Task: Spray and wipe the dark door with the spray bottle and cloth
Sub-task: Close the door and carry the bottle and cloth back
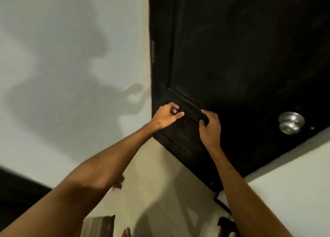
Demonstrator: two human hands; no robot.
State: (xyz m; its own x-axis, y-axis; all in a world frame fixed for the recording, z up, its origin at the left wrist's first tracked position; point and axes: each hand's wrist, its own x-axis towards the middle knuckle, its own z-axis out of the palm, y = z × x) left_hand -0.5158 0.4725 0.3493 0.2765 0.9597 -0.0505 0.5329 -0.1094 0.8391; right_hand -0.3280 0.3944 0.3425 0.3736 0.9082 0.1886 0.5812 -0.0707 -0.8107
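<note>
The left grip and the right grip are side by side, near each other, in front of the lower panel of the door. Whether they hold anything cannot be told. The knob sits on the door, well to the right of the right grip. The hinge is on the door's edge above the left grip, with the wall to its left. The floor lies below both grips.

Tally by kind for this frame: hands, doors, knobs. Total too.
Hands: 2 (left hand, right hand)
Dark door: 1
Silver knob: 1
Total: 4
</note>
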